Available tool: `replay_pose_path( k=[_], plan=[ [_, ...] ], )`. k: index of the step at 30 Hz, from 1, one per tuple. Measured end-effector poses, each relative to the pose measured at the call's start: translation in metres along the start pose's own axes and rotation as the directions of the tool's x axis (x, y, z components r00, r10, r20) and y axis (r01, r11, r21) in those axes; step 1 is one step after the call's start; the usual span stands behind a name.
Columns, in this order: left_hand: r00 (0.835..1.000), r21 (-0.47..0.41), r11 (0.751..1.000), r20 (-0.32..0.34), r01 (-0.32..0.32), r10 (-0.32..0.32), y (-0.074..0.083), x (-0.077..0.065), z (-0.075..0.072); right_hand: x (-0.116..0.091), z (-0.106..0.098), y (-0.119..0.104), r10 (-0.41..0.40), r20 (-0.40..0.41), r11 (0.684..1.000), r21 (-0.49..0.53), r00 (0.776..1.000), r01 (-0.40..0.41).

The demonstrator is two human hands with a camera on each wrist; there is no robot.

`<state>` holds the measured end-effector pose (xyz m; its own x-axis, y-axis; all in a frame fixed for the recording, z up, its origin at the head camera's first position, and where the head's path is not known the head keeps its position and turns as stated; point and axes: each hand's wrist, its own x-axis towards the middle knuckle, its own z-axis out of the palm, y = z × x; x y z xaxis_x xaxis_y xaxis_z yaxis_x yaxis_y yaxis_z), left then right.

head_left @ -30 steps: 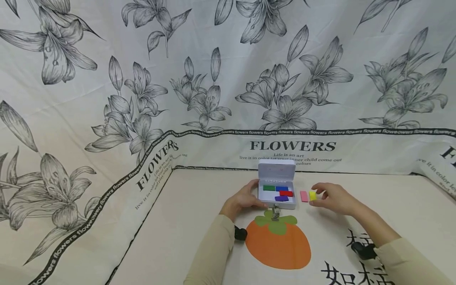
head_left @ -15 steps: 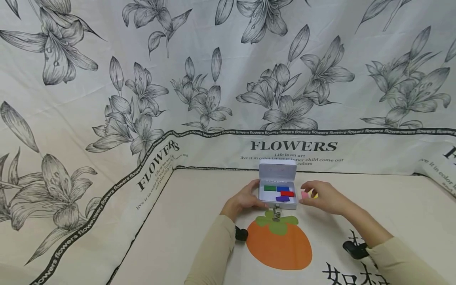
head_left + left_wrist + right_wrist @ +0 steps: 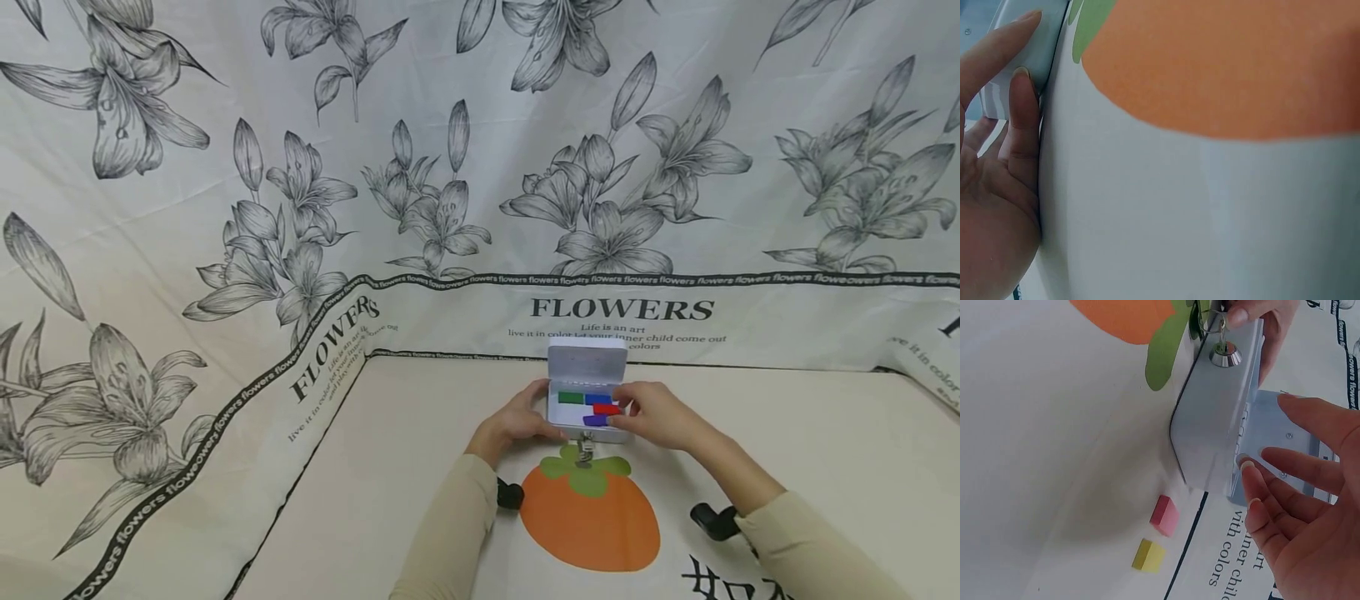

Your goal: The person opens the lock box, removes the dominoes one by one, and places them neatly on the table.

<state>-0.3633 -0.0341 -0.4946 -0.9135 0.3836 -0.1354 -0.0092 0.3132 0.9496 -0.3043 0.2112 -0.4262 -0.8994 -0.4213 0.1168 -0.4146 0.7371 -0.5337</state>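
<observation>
The white box [image 3: 600, 435] is standing on the pale tabletop [image 3: 420, 433] with its lid [image 3: 587, 360] raised at the back. The left hand [image 3: 517, 419] is gripping the box at its left end, thumb along the front wall and fingers round the side, so that grip is closing on the box itself. Four blocks are lying inside: the green block [image 3: 571, 398] and the blue block [image 3: 598, 400] are sitting side by side toward the hinge, the red block [image 3: 603, 409] is lying nearer the front on the right, and the purple block [image 3: 596, 421] is resting slightly askew just in front of it. The right hand [image 3: 656, 414] is hanging over the right end of the box, its grip spreading, thumb and forefinger standing apart beside the red block; whether they are touching it, I cannot tell. Beyond that end, the right wrist view is showing the pink block [image 3: 1164, 515] and the yellow block [image 3: 1149, 555] lying near each other on the tabletop, outside the box. A round lock [image 3: 1225, 355] is jutting from the front wall, a key ring [image 3: 1213, 322] hanging at it. An orange persimmon print [image 3: 592, 525] is spreading in front of the box.
</observation>
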Motion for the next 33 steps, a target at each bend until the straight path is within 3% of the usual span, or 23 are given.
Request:
replay_pose_path(
  k=[17,24,33],
  plan=[
    [1.0,0.014,1.0,0.006,-0.024,0.024,0.001,-0.002,-0.001,0.023,0.019,-0.004,0.008,0.043,0.983,-0.186,0.999,0.0],
    [0.999,0.015,0.999,0.005,-0.033,0.033,0.001,-0.001,-0.001,0.029,0.022,-0.009,-0.014,0.002,0.987,-0.161,1.0,0.015],
    [1.0,0.017,1.0,0.003,-0.025,0.025,0.0,-0.001,-0.001,0.036,0.026,0.0,-0.116,0.024,0.979,-0.166,0.993,0.119]
  ],
)
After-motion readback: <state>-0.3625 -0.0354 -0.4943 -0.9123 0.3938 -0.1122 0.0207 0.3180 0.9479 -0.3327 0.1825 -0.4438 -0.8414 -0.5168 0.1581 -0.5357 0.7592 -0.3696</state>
